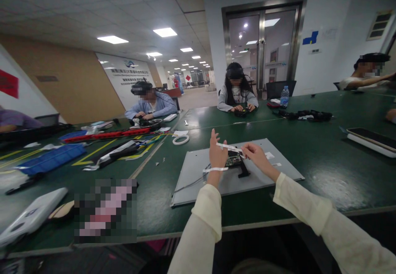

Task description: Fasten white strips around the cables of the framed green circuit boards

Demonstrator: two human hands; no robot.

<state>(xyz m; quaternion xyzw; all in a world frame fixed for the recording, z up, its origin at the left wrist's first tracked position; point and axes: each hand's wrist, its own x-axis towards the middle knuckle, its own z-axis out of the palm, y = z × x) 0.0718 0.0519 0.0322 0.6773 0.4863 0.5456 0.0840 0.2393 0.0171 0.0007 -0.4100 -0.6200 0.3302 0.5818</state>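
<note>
My left hand [218, 152] is raised over the grey panel [192, 171], fingers stretched upward. A narrow white strip [228, 146] runs from its edge across to my right hand [255, 155], whose fingertips pinch the strip's other end. Around my left wrist lies another white band [215, 169]; whether it joins the strip I cannot tell. Below and between the hands, a green circuit board [234, 161] and a black bracket [244, 170] sit on the panel, partly hidden by my hands. Thin dark cables [193, 182] trail over the panel's left side.
A white ring [180, 140] lies left of the panel. Farther left are a blue tray [52, 158], a white device [32, 216] and black-and-white parts [114, 154]. A bottle [284, 97] stands across the green table [328, 171]. Two people work opposite; others sit at both sides.
</note>
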